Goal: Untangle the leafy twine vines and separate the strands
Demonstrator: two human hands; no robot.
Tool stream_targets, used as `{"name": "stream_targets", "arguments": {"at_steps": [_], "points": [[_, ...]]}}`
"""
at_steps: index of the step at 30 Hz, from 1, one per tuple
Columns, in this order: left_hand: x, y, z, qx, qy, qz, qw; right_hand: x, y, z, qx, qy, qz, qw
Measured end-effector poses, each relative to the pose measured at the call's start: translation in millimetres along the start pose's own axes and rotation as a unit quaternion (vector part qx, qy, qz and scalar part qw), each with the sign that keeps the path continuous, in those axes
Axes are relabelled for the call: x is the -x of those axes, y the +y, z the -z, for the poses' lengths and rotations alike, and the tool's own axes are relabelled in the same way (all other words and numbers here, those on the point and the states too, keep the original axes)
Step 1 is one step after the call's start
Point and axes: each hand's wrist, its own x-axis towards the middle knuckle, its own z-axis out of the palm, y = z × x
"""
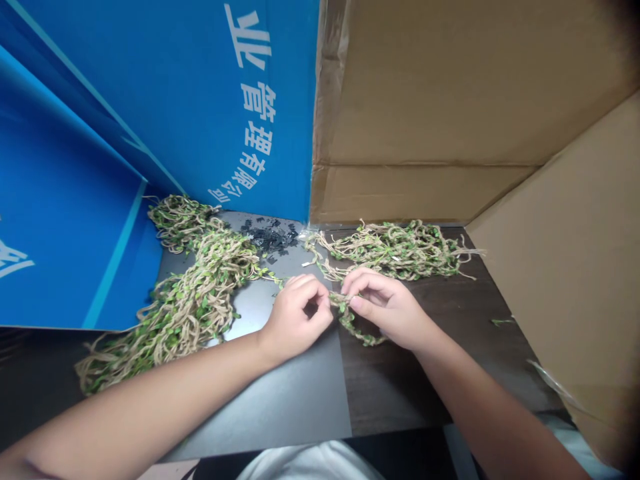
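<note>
Between my two hands, over the middle of the table, is a length of leafy twine [361, 332], tan cord with small green leaves. My left hand [299, 312] pinches one part of it between thumb and fingertips. Close on its right, my right hand [384, 305] grips the twine with thumb and fingers, and a loop hangs below onto the dark surface. A large heap of the same twine [200, 293] lies to the left of my left hand. Beyond my right hand rests a smaller bundle of leafy twine [400, 250]. The exact spot my fingertips press is partly hidden.
Small black pieces [273, 239] lie scattered at the back of the grey board [290, 407]. Blue printed panels [200, 100] stand at left and back, cardboard walls [425, 100] at back and right. A leafy scrap [501, 322] sits by the right wall on the dark tabletop [400, 400].
</note>
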Motion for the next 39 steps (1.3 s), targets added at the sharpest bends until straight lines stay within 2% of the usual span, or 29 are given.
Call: {"name": "stream_targets", "arguments": {"at_steps": [3,6,10,12,14,20,26,32,39], "points": [[0.1,0.7,0.2,0.003,0.001,-0.006,1.000,-0.6,3.0,-1.9,-0.051,0.001,-0.006,0.999],[-0.3,0.8,0.4,0.004,0.002,-0.006,1.000,-0.2,3.8,-3.3,-0.055,-0.001,-0.019,0.998],[-0.5,0.4,0.0,0.002,0.008,-0.005,1.000,1.0,1.1,-3.4,0.044,-0.033,-0.044,0.998],[-0.2,0.3,-0.2,-0.002,0.008,-0.009,1.000,1.1,-0.9,-2.9,0.098,-0.039,-0.028,0.994],[0.0,0.2,-0.2,-0.003,0.007,-0.010,1.000,0.8,-2.7,-2.0,0.107,-0.029,-0.012,0.994],[-0.6,-1.4,-0.1,0.003,0.004,0.001,1.000,0.1,-0.7,1.0,-0.061,0.014,-0.006,0.998],[-0.2,-1.9,-0.8,0.011,-0.006,-0.005,1.000,1.6,6.3,0.4,-0.092,-0.024,-0.018,0.995],[0.5,-1.8,0.7,0.023,0.010,-0.004,1.000,-0.1,3.6,3.4,-0.032,-0.034,-0.004,0.999],[-0.2,-1.7,1.6,0.025,0.017,0.002,1.000,1.7,3.4,2.3,0.153,-0.061,0.060,0.985]]}}
